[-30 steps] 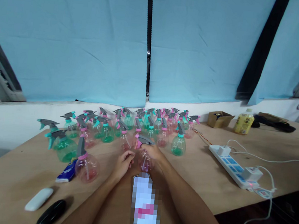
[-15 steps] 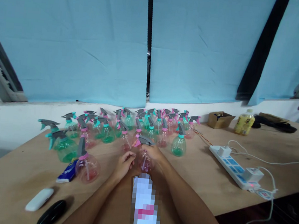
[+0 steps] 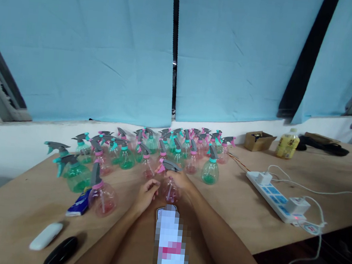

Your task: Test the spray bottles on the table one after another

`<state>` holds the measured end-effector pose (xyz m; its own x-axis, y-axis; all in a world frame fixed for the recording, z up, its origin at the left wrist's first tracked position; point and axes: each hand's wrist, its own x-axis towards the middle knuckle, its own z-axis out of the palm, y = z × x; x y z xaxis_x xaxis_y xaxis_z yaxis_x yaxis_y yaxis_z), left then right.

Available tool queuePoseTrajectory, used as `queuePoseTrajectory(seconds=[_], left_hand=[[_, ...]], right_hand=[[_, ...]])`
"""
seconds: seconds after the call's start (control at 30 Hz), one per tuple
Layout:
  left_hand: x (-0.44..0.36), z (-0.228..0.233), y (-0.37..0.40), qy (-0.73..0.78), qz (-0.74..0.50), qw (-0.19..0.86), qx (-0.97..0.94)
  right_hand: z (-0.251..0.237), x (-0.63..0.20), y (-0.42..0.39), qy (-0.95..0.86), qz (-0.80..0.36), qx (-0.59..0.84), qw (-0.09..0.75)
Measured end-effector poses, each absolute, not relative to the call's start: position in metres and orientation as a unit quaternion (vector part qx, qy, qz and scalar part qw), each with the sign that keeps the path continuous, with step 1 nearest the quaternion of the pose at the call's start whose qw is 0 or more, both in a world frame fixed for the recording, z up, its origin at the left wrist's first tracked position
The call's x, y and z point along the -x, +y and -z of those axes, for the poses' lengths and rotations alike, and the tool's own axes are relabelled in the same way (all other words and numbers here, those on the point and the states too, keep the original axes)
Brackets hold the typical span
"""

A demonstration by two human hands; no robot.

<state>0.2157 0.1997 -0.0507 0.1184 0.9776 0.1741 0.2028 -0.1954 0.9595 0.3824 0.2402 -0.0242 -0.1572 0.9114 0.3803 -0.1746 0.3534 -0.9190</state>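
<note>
A pink-tinted clear spray bottle (image 3: 171, 193) with a grey sprayer head and pink trigger stands upright in front of me. My right hand (image 3: 180, 179) is wrapped round its neck, just below the head; the trigger points left. Just left of the bottle, my left hand (image 3: 148, 191) is loosely curled, its fingers closed with nothing visible in them and apart from the bottle. Close below the bottle lies a phone (image 3: 169, 231) with a lit, blurred screen. Another pink spray bottle (image 3: 103, 201) stands to the left of my left forearm.
Several green and pink spray bottles (image 3: 127, 158) crowd the back of the wooden table. At left lie a blue packet (image 3: 78, 202), a white case (image 3: 46, 235) and a black glossy object (image 3: 61, 253). A power strip (image 3: 275, 197), cardboard box (image 3: 258, 142) and yellow drink bottle (image 3: 287, 145) stand right.
</note>
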Motion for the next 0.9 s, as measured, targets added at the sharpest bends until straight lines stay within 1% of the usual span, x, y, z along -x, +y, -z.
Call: queuePoseTrajectory(seconds=[0.17,0.3,0.47,0.53,0.6,0.67,0.77,0.9], left_hand=[[-0.215,0.052,0.201,0.474,-0.457,0.419,-0.625],[-0.215,0.052,0.200,0.470,-0.460,0.419,-0.625],[-0.214,0.050,0.197,0.458,-0.478,0.423,-0.619],[-0.213,0.046,0.194,0.440,-0.486,0.431,-0.620],[-0.212,0.042,0.189,0.424,-0.483,0.439,-0.627],[-0.212,0.038,0.184,0.421,-0.473,0.432,-0.642],[-0.214,0.036,0.177,0.415,-0.461,0.424,-0.660],[-0.218,0.035,0.173,0.402,-0.452,0.439,-0.664]], right_hand=[[0.022,-0.381,0.237,-0.582,-0.476,0.316,0.579],[0.023,-0.379,0.239,-0.596,-0.460,0.297,0.588],[0.022,-0.373,0.236,-0.604,-0.436,0.310,0.591],[0.020,-0.370,0.230,-0.611,-0.393,0.298,0.619],[0.018,-0.367,0.223,-0.611,-0.319,0.300,0.659],[0.018,-0.366,0.217,-0.612,-0.250,0.314,0.681],[0.022,-0.365,0.215,-0.627,-0.200,0.318,0.682],[0.026,-0.363,0.220,-0.660,-0.169,0.329,0.654]])
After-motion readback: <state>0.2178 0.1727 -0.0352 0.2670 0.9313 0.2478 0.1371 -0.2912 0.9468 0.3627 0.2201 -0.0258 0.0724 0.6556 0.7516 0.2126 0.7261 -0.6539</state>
